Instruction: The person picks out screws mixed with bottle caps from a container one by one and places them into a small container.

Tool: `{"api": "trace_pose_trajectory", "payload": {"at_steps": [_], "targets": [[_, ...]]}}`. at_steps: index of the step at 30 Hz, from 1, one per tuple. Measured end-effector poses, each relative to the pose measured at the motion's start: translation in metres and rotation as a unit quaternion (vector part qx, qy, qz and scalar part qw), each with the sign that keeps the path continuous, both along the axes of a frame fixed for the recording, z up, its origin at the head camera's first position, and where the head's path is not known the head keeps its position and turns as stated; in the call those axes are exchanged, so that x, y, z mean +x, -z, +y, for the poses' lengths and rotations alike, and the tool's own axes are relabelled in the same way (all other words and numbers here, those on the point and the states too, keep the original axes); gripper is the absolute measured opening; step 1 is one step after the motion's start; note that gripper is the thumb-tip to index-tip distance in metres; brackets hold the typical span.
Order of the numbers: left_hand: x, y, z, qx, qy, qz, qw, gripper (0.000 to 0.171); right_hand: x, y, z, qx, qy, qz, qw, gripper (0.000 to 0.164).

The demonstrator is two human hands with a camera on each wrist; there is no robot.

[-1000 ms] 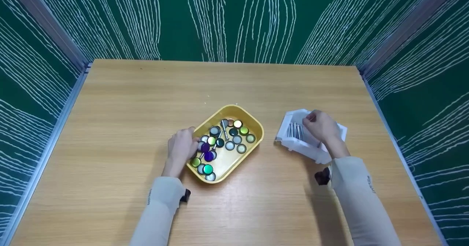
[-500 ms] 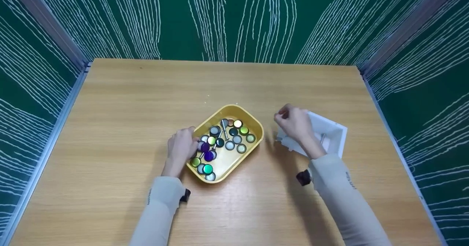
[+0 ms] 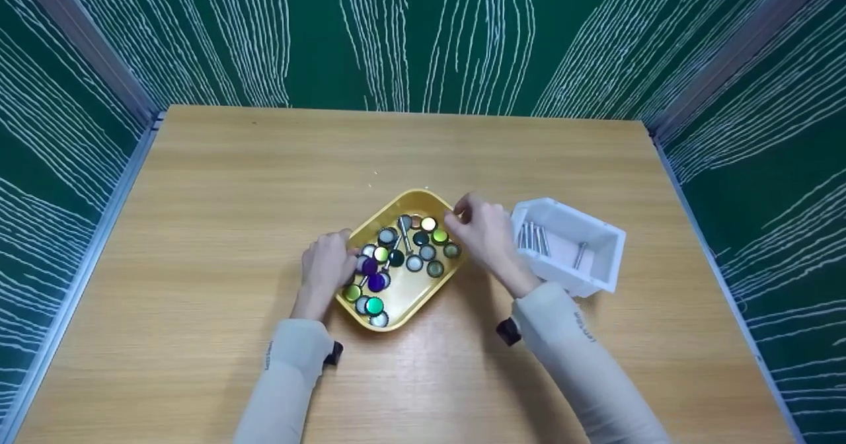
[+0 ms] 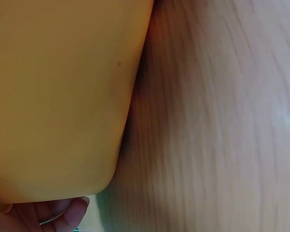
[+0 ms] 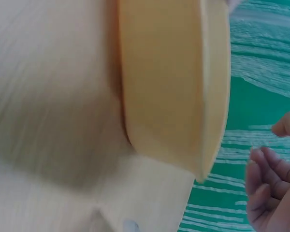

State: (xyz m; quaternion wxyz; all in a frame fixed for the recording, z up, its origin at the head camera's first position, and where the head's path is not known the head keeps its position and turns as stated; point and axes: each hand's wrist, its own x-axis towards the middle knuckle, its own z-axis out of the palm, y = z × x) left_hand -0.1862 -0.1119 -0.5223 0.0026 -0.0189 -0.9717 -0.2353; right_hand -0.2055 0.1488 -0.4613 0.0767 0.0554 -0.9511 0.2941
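Observation:
My left hand (image 3: 326, 262) holds the left rim of a yellow tub (image 3: 423, 300), its fingers bent at the edge in the left wrist view. Inside are bottle caps of several colours, among them a green cap (image 3: 375, 306) and a purple cap (image 3: 376, 281). Slim silver pieces like bolts (image 3: 405, 234) lie among the caps. Above the tub's right rim hovers my right hand (image 3: 486, 232). The right wrist view shows its fingers loosely curled and the thumb (image 5: 284, 126) apart from them, with nothing visible between.
Right of the tub stands a white plastic bin (image 3: 598, 230). A row of silver bolt-like pieces (image 3: 533, 238) lies at its left end, and a single one (image 3: 580, 256) lies further right. Green panels with white streaks (image 3: 462, 41) border the wooden table (image 3: 264, 160).
My right hand has moved left from over the white bin to the yellow tub's right rim, uncovering the bin's contents. The left hand and the tub have stayed in place.

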Motion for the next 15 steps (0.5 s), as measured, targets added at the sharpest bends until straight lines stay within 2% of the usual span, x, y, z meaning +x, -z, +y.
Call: {"api": "trace_pose_trajectory", "payload": {"at_steps": [4,9,15], "targets": [[0.0,-0.001,0.0,0.002,0.001,-0.007,1.0,0.021,0.005,0.009,-0.017,0.071,-0.03,-0.002,0.997,0.029],[0.0,-0.001,0.0,0.007,-0.001,-0.008,0.9999,0.02,0.009,0.025,-0.036,0.142,-0.084,-0.015,0.986,0.035],[-0.001,0.0,-0.001,0.006,0.004,-0.011,0.9999,0.021,0.012,0.042,-0.043,0.156,-0.166,-0.073,0.971,0.046]]}}
